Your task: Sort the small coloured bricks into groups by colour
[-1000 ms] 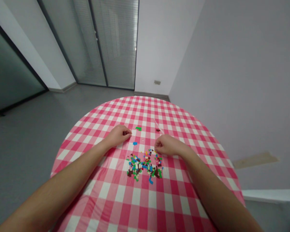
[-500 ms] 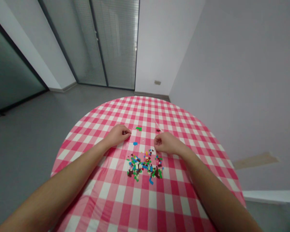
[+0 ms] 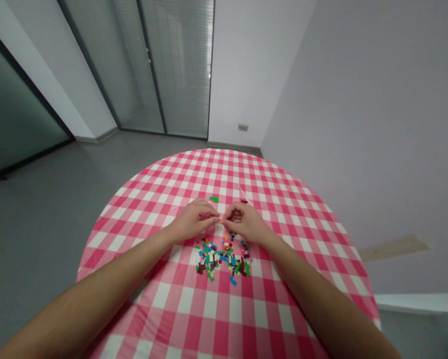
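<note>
From where I stand, the work looks barely begun: nearly all the small building bricks [image 3: 224,257] lie loose in a scattered heap on the round table [image 3: 194,309], in the middle of its width, nearer to the person than to the far edge, and I see no large built form anywhere. What is in hand is one tiny yellow brick [image 3: 221,220], just beyond the heap, where the two hands meet. The right hand [image 3: 246,222] seems to pinch it between thumb and forefinger, the other fingers curled in; the left hand [image 3: 194,219] brings its thumb and forefinger to the opposite side, but I cannot tell whether they grip it or something hidden. Set apart, toward the far edge, lie a flat green piece [image 3: 214,199], perhaps several bricks joined, and a dark brown piece [image 3: 244,202], partly covered by the right hand. A blue piece [image 3: 233,280] sits on the heap's near side, and a small white scrap [image 3: 174,208] lies off toward the left edge. Nothing bulky stands in the way; the hands themselves hide some cloth and perhaps a few bricks. Beyond the table are a glass partition [image 3: 179,70] and a wall socket [image 3: 242,127].
</note>
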A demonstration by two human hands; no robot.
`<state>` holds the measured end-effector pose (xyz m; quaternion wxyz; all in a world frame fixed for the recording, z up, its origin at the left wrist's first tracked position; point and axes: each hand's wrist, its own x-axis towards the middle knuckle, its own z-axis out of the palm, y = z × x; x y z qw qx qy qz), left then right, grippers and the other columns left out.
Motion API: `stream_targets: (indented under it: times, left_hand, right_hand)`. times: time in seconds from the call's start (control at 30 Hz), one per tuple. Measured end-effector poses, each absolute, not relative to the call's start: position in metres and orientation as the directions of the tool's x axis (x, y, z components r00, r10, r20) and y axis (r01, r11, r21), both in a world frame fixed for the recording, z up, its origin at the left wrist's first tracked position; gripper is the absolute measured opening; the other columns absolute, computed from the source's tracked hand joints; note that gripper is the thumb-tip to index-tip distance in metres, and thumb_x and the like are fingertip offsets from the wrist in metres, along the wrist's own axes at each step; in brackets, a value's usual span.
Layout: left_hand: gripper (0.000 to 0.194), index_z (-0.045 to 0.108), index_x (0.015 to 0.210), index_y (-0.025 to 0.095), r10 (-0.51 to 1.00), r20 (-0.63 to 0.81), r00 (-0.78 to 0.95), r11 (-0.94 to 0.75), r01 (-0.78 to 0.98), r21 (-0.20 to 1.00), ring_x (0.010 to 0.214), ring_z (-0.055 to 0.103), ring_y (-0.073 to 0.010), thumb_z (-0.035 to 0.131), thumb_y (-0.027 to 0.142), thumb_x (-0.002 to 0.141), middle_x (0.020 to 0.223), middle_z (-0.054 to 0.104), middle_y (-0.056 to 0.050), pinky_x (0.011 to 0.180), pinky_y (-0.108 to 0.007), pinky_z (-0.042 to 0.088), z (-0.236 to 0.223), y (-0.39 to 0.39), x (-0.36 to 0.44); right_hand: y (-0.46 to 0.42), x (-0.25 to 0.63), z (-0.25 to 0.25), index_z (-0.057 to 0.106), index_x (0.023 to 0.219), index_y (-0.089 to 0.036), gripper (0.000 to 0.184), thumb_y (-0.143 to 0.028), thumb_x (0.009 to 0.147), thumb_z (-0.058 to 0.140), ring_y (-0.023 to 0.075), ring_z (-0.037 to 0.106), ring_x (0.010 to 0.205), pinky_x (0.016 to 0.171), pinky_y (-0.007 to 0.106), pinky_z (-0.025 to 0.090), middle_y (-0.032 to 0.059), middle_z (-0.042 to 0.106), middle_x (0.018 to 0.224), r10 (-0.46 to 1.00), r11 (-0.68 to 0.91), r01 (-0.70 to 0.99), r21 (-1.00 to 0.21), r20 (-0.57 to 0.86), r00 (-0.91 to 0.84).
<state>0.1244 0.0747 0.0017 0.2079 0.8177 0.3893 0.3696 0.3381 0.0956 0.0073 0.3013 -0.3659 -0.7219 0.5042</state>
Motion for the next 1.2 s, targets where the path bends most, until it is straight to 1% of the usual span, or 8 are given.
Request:
stream_targets:
  times: [0.13, 0.33, 0.4, 0.53, 0.67, 0.9, 1.07, 1.2]
  left_hand:
    - [0.014, 0.072, 0.090, 0.022, 0.774, 0.434, 0.462, -0.624, 0.439, 0.646, 0.087, 0.062, -0.0165, 0.060, 0.029, 0.091, 0.087, 0.070, -0.003, 0.083, -0.032, 0.048, 0.001, 0.074, 0.125]
    - [0.018, 0.071, 0.081, 0.022, 0.785, 0.369, 0.498, -0.599, 0.453, 0.661, 0.083, 0.062, -0.0175, 0.058, 0.031, 0.090, 0.082, 0.070, -0.004, 0.082, -0.034, 0.047, 0.007, 0.074, 0.125]
    - [0.017, 0.072, 0.080, 0.022, 0.825, 0.354, 0.441, -0.553, 0.500, 0.666, 0.084, 0.062, -0.0184, 0.059, 0.030, 0.088, 0.083, 0.071, -0.004, 0.084, -0.035, 0.047, 0.009, 0.080, 0.116]
    - [0.019, 0.072, 0.078, 0.019, 0.943, 0.303, 0.136, -0.318, 0.635, 0.704, 0.078, 0.063, -0.0179, 0.060, 0.032, 0.084, 0.084, 0.073, -0.005, 0.073, -0.031, 0.046, 0.006, 0.100, 0.082]
    - [0.022, 0.074, 0.076, 0.018, 0.989, 0.138, 0.056, -0.138, 0.692, 0.708, 0.071, 0.064, -0.0174, 0.061, 0.035, 0.081, 0.079, 0.073, -0.005, 0.064, -0.027, 0.044, -0.008, 0.115, 0.061]
    - [0.021, 0.078, 0.078, 0.020, 0.975, 0.179, 0.133, -0.208, 0.829, 0.519, 0.076, 0.064, -0.0187, 0.061, 0.032, 0.080, 0.079, 0.073, -0.005, 0.066, -0.028, 0.043, -0.016, 0.114, 0.070]
    - [0.022, 0.079, 0.081, 0.022, 0.960, 0.219, 0.177, -0.269, 0.805, 0.529, 0.081, 0.064, -0.0194, 0.058, 0.025, 0.077, 0.086, 0.073, -0.006, 0.073, -0.030, 0.046, -0.020, 0.113, 0.071]
    - [0.020, 0.078, 0.084, 0.023, 0.936, 0.283, 0.209, -0.330, 0.797, 0.505, 0.081, 0.064, -0.0205, 0.059, 0.026, 0.079, 0.087, 0.073, -0.006, 0.076, -0.034, 0.047, -0.023, 0.113, 0.074]
  right_hand:
    - [0.095, 0.337, 0.000, 0.050, 0.077, -0.020, 0.021, -0.026, 0.075, 0.071, 0.0127, 0.057, 0.060, 0.054, 0.026, 0.046, 0.0019, 0.063, 0.074, 0.840, 0.268, 0.202, -0.942, 0.125, -0.528]
    - [0.095, 0.335, -0.006, 0.052, 0.076, -0.020, 0.018, -0.028, 0.077, 0.068, 0.0116, 0.054, 0.058, 0.054, 0.025, 0.044, -0.0002, 0.060, 0.070, 0.834, 0.317, 0.229, -0.921, 0.155, -0.530]
    - [0.096, 0.335, -0.005, 0.053, 0.077, -0.019, 0.014, -0.026, 0.078, 0.067, 0.0118, 0.053, 0.056, 0.053, 0.024, 0.042, -0.0012, 0.058, 0.067, 0.855, 0.299, 0.281, -0.912, 0.125, -0.503]
    - [0.100, 0.338, -0.006, 0.055, 0.075, -0.019, 0.010, -0.018, 0.077, 0.064, 0.0118, 0.051, 0.055, 0.050, 0.023, 0.038, -0.0026, 0.055, 0.061, 0.890, 0.262, 0.414, -0.872, 0.052, -0.453]
    - [0.102, 0.341, -0.010, 0.056, 0.075, -0.018, 0.008, -0.013, 0.076, 0.063, 0.0125, 0.052, 0.056, 0.051, 0.023, 0.039, -0.0022, 0.057, 0.061, 0.877, 0.271, 0.479, -0.835, 0.009, -0.480]
    - [0.101, 0.340, -0.015, 0.058, 0.077, -0.018, 0.008, -0.013, 0.076, 0.064, 0.0114, 0.052, 0.055, 0.050, 0.021, 0.037, -0.0024, 0.058, 0.061, 0.873, 0.265, 0.485, -0.834, -0.006, -0.487]
    - [0.102, 0.340, -0.014, 0.058, 0.076, -0.017, 0.009, -0.012, 0.076, 0.065, 0.0106, 0.052, 0.056, 0.051, 0.020, 0.037, -0.0024, 0.057, 0.062, 0.873, 0.279, 0.482, -0.831, 0.010, -0.488]
    - [0.103, 0.341, -0.013, 0.058, 0.076, -0.018, 0.008, -0.013, 0.076, 0.065, 0.0113, 0.052, 0.056, 0.051, 0.021, 0.038, -0.0024, 0.058, 0.063, 0.868, 0.300, 0.479, -0.825, 0.028, -0.496]
